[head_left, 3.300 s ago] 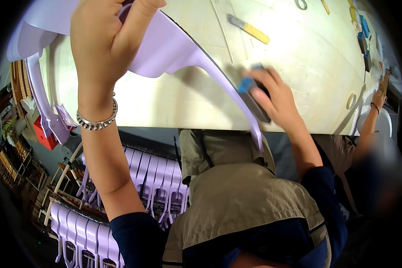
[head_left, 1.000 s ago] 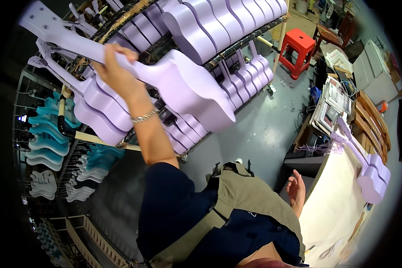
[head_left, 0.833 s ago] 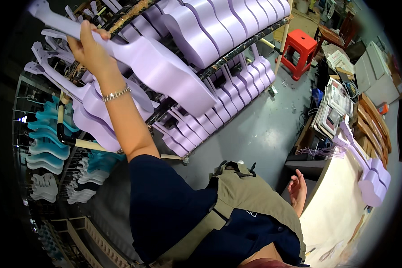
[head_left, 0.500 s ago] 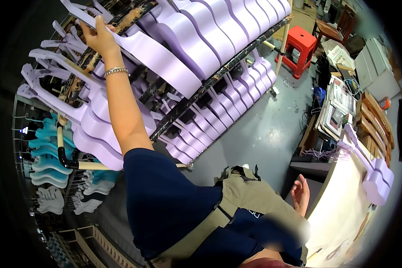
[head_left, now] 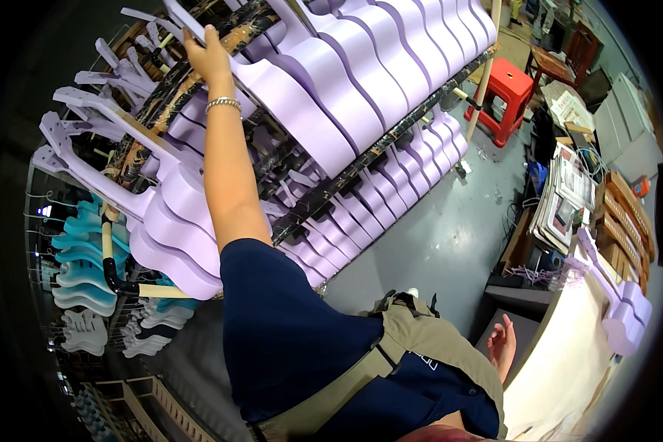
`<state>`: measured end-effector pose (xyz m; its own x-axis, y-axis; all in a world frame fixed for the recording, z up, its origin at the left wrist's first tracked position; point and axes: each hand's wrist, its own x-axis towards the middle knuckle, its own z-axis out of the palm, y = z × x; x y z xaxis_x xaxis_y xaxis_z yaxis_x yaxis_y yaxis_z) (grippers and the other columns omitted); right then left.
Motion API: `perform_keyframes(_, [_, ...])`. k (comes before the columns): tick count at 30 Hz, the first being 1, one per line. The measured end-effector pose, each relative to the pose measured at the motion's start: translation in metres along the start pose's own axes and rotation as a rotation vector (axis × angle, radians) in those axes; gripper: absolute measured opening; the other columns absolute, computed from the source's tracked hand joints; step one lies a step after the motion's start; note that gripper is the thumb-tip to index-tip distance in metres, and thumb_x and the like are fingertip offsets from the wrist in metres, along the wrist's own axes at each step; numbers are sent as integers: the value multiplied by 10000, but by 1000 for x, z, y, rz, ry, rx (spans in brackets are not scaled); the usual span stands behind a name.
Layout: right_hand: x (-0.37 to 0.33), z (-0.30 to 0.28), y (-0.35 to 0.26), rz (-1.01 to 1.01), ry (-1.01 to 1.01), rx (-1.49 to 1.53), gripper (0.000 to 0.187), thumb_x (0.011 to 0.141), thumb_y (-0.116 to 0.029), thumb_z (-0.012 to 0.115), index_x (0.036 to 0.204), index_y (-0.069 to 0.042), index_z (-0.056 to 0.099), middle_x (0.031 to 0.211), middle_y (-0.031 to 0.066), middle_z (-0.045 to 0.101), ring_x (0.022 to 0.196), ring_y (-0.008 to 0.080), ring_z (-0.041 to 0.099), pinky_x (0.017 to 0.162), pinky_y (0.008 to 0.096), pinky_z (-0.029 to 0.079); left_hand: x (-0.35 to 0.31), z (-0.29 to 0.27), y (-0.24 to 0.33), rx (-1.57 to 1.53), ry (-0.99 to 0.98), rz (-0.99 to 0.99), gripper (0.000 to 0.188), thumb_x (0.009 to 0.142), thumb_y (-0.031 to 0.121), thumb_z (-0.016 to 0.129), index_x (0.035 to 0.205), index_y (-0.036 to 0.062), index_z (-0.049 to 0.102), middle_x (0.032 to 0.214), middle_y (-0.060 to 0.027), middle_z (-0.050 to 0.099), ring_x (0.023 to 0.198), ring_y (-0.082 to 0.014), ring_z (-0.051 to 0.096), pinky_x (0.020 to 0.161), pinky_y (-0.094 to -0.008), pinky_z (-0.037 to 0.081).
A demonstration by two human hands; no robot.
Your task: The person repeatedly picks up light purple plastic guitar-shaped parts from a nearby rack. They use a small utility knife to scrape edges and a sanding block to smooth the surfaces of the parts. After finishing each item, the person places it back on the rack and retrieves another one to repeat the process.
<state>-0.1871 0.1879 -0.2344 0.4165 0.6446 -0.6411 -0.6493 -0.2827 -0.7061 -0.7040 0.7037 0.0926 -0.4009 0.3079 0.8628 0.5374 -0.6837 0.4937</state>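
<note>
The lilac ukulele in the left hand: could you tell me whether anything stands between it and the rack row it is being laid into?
Nothing visible does. The left hand grips the lilac ukulele by its neck, and its body already lies beside the other lilac bodies on the rack.

Instrument-making workshop or small factory. Long metal racks (head_left: 390, 158) packed with rows of unfinished lilac guitar-shaped bodies (head_left: 346, 96), teal ones (head_left: 81, 250) stacked lower left. Bare grey concrete floor (head_left: 442, 243), red plastic stool (head_left: 504, 99), stacked papers (head_left: 567, 199) and wooden parts, pale worktop (head_left: 567, 368) carrying another lilac body (head_left: 622, 317).
</note>
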Motion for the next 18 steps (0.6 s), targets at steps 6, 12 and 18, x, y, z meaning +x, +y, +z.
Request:
perform_keyframes(6, [9,2,7,40,-13,17,446,911,-392,515,1247,-100,507,805,-29,612,613,64,537,524,203,440,4,-14,-8,1003,71,280,821,821,559,488,1258,-124,360,1153,-267,507,1204,-395,368,1025,-560,139])
perform_keyframes(12, [20,-6,19,80,-86,31,420,911,-375,521,1234,-106,519,816,-19,615,613,64,542,532,195,452,12,-115,54,1106,503,433,917,743,348,682,1354,-105,171,1347,-323,264,1270,-437,228,1060,-564,75])
perform_keyframes(18, [26,12,2,114,-130,-24,396,911,-357,526,1212,-100,533,824,-17,613,628,73,533,540,212,437,43,-213,33,7,-93,-467,434,811,100,621,1144,-104,432,957,-156,577,831,-277,643,730,-312,504])
